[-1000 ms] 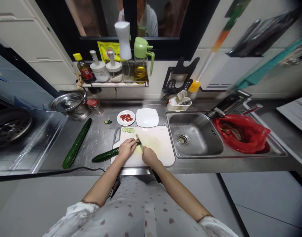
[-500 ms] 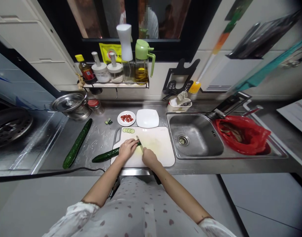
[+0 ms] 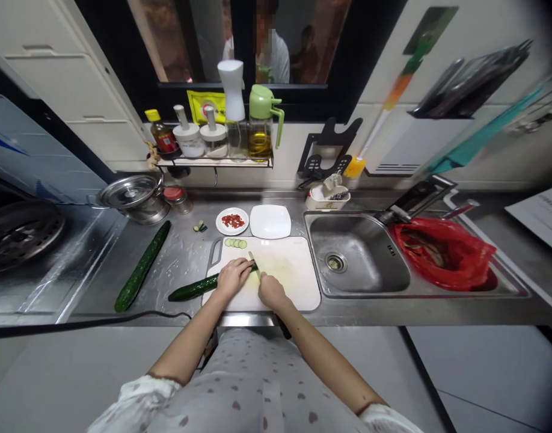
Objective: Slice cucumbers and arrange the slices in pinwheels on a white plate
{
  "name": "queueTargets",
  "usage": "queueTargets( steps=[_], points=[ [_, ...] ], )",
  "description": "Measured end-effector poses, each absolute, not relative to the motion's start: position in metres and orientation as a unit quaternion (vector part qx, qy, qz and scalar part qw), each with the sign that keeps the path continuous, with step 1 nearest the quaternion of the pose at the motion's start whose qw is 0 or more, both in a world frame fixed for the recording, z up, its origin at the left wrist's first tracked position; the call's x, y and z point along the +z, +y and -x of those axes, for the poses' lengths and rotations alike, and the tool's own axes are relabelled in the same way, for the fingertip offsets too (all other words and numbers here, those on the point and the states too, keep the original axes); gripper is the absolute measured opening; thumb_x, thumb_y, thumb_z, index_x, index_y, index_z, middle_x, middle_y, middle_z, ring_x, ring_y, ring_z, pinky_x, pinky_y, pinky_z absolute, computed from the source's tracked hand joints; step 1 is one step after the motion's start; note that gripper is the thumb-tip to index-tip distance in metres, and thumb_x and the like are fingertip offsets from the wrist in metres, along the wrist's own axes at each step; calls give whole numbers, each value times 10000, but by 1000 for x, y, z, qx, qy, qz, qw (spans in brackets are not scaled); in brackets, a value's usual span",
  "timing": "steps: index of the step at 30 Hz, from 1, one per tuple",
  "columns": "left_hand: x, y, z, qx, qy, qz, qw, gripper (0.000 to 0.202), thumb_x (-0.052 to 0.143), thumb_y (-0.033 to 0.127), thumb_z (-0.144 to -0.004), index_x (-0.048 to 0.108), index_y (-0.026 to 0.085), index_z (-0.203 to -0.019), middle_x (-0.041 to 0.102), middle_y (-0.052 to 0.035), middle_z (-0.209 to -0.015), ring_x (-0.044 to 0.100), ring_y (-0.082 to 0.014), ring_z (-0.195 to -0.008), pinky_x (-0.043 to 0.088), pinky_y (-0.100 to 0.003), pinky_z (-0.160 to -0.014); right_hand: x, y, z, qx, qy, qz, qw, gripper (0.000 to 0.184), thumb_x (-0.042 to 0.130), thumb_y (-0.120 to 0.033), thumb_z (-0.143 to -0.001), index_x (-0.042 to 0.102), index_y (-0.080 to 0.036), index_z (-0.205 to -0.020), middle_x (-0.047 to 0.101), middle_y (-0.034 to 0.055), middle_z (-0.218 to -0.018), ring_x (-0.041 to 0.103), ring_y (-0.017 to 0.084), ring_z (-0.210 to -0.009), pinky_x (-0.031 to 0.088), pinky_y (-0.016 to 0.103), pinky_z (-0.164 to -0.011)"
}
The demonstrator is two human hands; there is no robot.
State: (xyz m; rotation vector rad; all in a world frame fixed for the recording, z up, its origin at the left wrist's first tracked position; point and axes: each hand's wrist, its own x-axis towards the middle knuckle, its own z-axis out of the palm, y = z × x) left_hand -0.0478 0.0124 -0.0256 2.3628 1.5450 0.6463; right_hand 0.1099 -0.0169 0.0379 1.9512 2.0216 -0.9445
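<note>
Stainless-steel counter [image 3: 95, 276], white cutting board [image 3: 298, 285]. Cucumber [image 3: 193, 288] held across board's left edge by left hand [image 3: 233, 277], fingers pressed together; knife [image 3: 255, 263] gripped in closed right hand [image 3: 272, 293], blade at cucumber's end. Since second ago, nothing added to sliced rounds [image 3: 236, 243]; cutting judged unfinished.

Pale heart-print garment [image 3: 246, 373], white gathered sleeves [image 3: 145, 391]

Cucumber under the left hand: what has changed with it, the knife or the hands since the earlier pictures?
Nothing visibly changed hands or was let go. The whole scene just sits slightly lower in the picture, which suggests the camera tilted up. The left hand still holds the cucumber, the right hand still grips the knife, and the slices stayed on the chopping board.
</note>
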Motion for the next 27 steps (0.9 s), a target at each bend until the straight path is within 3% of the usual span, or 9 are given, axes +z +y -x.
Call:
queueTargets(
  steps=[27],
  points=[
    [-20, 11, 48, 217, 539, -803, 133, 277, 492, 328, -937, 667, 291, -1149, 663, -22, -1100, 593, -163, -981, 483, -283, -860, 32, -35, -114, -312, 672, -664, 104, 301, 367, -66, -885, 505, -124, -1146, 659, 175, -1053, 640, 245, -1014, 449, 304, -754]
  ],
)
